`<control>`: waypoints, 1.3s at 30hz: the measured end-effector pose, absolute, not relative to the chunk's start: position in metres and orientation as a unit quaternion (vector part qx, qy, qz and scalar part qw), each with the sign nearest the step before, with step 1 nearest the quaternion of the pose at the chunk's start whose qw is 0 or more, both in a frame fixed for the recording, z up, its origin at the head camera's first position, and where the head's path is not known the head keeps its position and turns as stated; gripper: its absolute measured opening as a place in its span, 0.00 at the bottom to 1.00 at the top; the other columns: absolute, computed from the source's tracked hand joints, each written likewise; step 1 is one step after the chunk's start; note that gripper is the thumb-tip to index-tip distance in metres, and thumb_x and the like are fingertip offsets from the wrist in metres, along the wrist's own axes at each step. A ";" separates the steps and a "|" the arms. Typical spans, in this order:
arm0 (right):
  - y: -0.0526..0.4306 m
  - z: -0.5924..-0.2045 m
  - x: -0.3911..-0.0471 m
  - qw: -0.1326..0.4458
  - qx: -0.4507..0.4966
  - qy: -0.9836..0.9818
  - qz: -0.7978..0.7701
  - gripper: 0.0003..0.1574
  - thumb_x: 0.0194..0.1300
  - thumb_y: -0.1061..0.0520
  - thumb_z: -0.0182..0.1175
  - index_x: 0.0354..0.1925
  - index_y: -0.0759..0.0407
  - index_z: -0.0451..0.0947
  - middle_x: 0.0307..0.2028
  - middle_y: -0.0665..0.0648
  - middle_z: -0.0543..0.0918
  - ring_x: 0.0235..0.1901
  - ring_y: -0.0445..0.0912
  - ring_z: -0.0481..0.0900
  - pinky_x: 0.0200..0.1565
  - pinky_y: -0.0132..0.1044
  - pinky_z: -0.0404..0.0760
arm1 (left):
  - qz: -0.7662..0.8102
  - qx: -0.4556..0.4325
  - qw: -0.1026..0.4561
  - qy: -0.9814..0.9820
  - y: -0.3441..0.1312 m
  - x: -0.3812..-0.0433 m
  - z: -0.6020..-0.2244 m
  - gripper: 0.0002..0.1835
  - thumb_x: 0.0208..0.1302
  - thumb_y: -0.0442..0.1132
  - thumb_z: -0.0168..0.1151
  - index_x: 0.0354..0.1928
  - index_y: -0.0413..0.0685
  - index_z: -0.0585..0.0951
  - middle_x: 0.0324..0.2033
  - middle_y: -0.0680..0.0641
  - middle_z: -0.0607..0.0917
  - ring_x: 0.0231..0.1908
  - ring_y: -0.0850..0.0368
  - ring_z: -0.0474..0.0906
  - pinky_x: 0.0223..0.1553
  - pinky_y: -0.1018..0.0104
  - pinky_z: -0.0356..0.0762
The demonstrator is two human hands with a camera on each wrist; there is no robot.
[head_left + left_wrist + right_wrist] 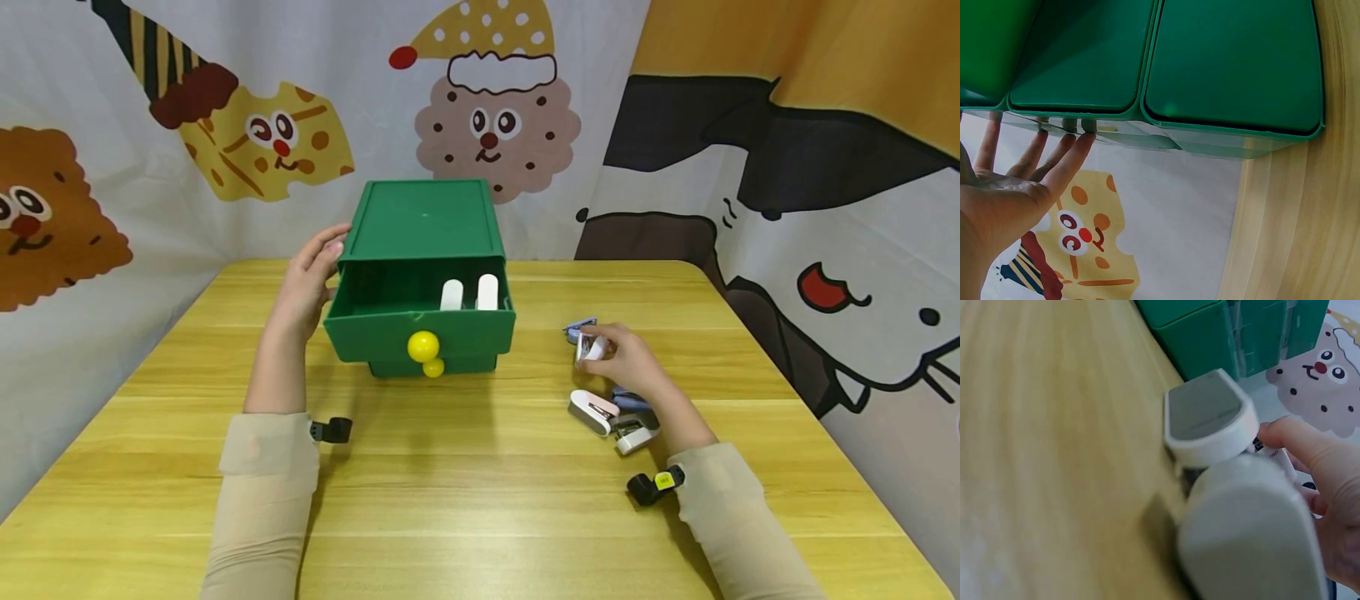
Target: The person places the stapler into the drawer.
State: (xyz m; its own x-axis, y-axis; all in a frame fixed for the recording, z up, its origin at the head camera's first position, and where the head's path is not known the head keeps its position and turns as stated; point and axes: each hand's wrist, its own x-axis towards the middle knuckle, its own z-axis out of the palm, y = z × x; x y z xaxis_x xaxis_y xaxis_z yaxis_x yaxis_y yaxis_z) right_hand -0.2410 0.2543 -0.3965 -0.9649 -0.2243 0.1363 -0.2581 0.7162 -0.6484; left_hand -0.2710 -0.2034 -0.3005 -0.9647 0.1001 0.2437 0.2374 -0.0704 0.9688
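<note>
A green drawer box (423,218) stands on the table with its top drawer (375,330) pulled out. Inside that drawer, two white objects with rounded ends (487,292) poke above the front. My left hand (303,279) rests against the box's left side, fingers extended, as the left wrist view also shows. On the right, my right hand (626,360) pinches a small white stapler (589,348) between thumb and fingers. Just behind it lies a blue stapler (576,327). Nearer me are a white and pink stapler (592,412), a grey and white stapler (636,433) and another blue one (628,399), partly hidden.
Yellow round knobs (423,347) stick out from the drawer fronts. The wooden table (420,517) extends around the box, and a printed curtain (300,50) hangs behind it. In the right wrist view, a stapler's pale rounded end (1247,525) fills the foreground.
</note>
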 end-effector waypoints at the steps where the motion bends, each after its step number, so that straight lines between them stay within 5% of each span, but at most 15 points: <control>1: 0.253 -0.394 -0.241 0.027 0.131 -0.924 0.358 0.38 0.54 0.55 0.72 0.62 0.61 0.73 0.49 0.63 0.73 0.39 0.53 0.70 0.37 0.44 0.72 | -0.721 -0.125 0.048 -0.680 -0.203 -0.271 -0.300 0.25 0.72 0.51 0.51 0.68 0.53 0.68 0.65 0.46 0.66 0.58 0.47 0.67 0.39 0.67 0.79; 9: 0.244 -0.374 -0.234 0.067 0.149 -0.899 0.407 0.37 0.54 0.57 0.72 0.61 0.61 0.74 0.51 0.61 0.74 0.46 0.56 0.72 0.48 0.54 0.73 | -0.722 -0.126 0.049 -0.679 -0.204 -0.271 -0.300 0.25 0.72 0.51 0.51 0.68 0.53 0.68 0.65 0.46 0.67 0.57 0.48 0.68 0.38 0.67 0.79; 15: 0.236 -0.355 -0.226 0.087 0.149 -0.896 0.408 0.35 0.55 0.55 0.71 0.61 0.59 0.74 0.52 0.60 0.74 0.46 0.55 0.71 0.43 0.48 0.74 | -0.721 -0.124 0.047 -0.680 -0.204 -0.271 -0.300 0.26 0.72 0.52 0.51 0.68 0.53 0.68 0.65 0.46 0.66 0.58 0.48 0.68 0.39 0.67 0.79; 39: 0.188 -0.280 -0.195 0.183 0.230 -0.859 0.420 0.34 0.53 0.58 0.73 0.59 0.54 0.77 0.51 0.53 0.75 0.45 0.46 0.72 0.49 0.40 0.71 | -0.720 -0.123 0.047 -0.682 -0.204 -0.270 -0.300 0.24 0.73 0.49 0.50 0.68 0.53 0.68 0.65 0.46 0.66 0.59 0.46 0.67 0.39 0.67 0.79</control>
State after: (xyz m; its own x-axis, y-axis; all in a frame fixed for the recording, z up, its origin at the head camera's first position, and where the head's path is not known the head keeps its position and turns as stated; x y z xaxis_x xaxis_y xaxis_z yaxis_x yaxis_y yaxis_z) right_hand -0.1949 0.1883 -0.2800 -0.8272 -0.2426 0.5068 -0.5489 0.5418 -0.6365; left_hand -0.2703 -0.2035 -0.2998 -0.9653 0.1011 0.2409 0.2351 -0.0660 0.9697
